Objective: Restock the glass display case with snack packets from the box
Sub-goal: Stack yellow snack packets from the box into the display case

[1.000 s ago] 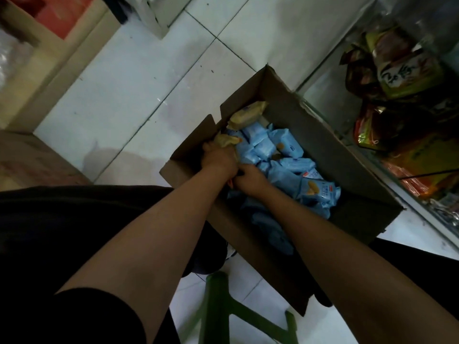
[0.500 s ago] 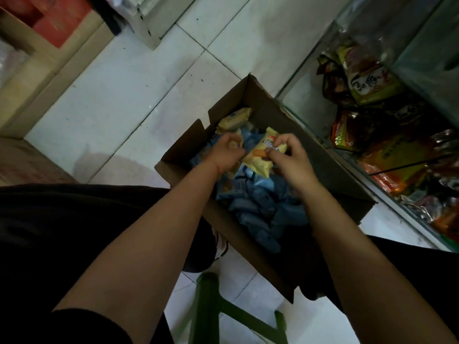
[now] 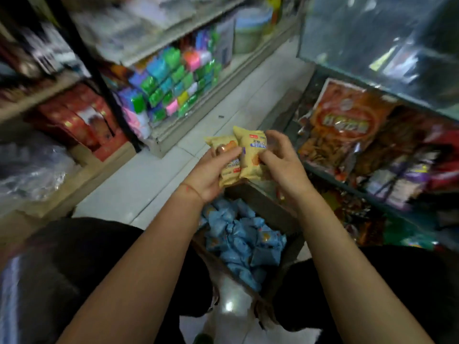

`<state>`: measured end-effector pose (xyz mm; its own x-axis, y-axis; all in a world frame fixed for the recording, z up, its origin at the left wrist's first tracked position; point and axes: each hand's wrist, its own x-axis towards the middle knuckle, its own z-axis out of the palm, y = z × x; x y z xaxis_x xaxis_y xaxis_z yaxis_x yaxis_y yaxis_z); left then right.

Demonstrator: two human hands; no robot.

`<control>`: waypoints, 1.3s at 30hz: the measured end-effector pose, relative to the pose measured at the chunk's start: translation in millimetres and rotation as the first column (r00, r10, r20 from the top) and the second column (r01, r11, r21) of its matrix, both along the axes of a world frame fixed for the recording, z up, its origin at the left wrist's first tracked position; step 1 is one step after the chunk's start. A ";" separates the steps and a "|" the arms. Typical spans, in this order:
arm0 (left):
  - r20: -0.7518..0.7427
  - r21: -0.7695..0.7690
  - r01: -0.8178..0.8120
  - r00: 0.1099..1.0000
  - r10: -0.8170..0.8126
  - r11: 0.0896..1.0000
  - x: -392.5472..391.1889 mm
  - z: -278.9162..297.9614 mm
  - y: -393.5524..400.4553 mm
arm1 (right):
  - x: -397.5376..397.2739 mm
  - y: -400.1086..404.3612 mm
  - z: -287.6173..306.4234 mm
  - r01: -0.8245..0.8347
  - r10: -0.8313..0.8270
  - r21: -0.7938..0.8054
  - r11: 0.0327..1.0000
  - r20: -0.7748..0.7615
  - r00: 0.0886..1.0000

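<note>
Two yellow snack packets (image 3: 244, 155) are held side by side above the far end of the cardboard box (image 3: 268, 207). My left hand (image 3: 216, 170) grips the left packet from below. My right hand (image 3: 280, 162) grips the right packet at its right edge. Inside the box, between my forearms, lie several blue snack packets (image 3: 242, 240). The glass display case (image 3: 372, 55) stands to the right, with red and orange snack bags (image 3: 342, 125) on its lower shelf.
A low shelf with colourful wrapped packs (image 3: 173, 83) runs along the left of the tiled aisle (image 3: 149, 180). Red boxes (image 3: 82, 117) sit in a carton at far left. My dark-clothed knees flank the box. A green stool leg shows at the bottom.
Both hands have lifted out of the box, each now with a yellow packet. My view has swung up from the box toward the shelves and the display case.
</note>
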<state>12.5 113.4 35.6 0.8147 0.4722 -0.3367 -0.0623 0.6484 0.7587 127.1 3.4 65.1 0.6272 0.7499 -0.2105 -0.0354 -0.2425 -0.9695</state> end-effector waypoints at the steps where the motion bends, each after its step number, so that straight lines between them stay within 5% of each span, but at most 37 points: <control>1: 0.019 0.042 -0.021 1.000 0.020 0.999 -1.9 20.8 -8.2 | -3.8 -9.9 19.7 -0.001 0.000 0.016 1.000 0.046 0.999; 9: 0.122 0.304 -0.029 0.992 -0.008 0.952 2.5 162.8 -80.6 | -13.9 -105.7 158.6 0.070 -0.064 0.267 0.961 -0.030 0.997; 15: 0.080 0.575 -0.130 0.992 0.102 0.808 40.4 248.4 -140.8 | 9.4 -173.5 246.5 0.261 -0.343 0.429 0.865 0.125 0.931; 18: 0.038 0.785 -0.049 0.999 0.031 0.618 61.0 263.2 -160.9 | 35.2 -203.6 266.3 0.374 -0.525 0.505 0.778 0.195 0.829; 21: -0.023 0.970 0.037 0.998 -0.061 0.238 83.9 264.3 -178.1 | 59.8 -227.3 267.7 0.412 -0.604 0.522 0.747 0.272 0.749; 23: -0.134 0.991 0.134 0.988 -0.072 -0.004 98.8 260.5 -184.6 | 71.1 -237.6 265.1 0.435 -0.625 0.485 0.758 0.352 0.696; 26: -0.301 0.938 0.290 0.953 -0.033 -0.193 113.2 245.2 -182.9 | 87.1 -242.4 263.3 0.441 -0.620 0.437 0.784 0.508 0.597; 32: -0.290 0.909 0.304 0.953 0.093 -0.284 116.6 234.2 -187.4 | 109.5 -224.4 263.2 0.330 -0.239 0.054 0.943 0.800 0.551; 39: -0.267 0.925 0.273 0.962 0.058 -0.266 116.8 235.3 -187.1 | 119.7 -209.2 268.4 0.395 -0.011 -0.133 0.909 0.940 0.341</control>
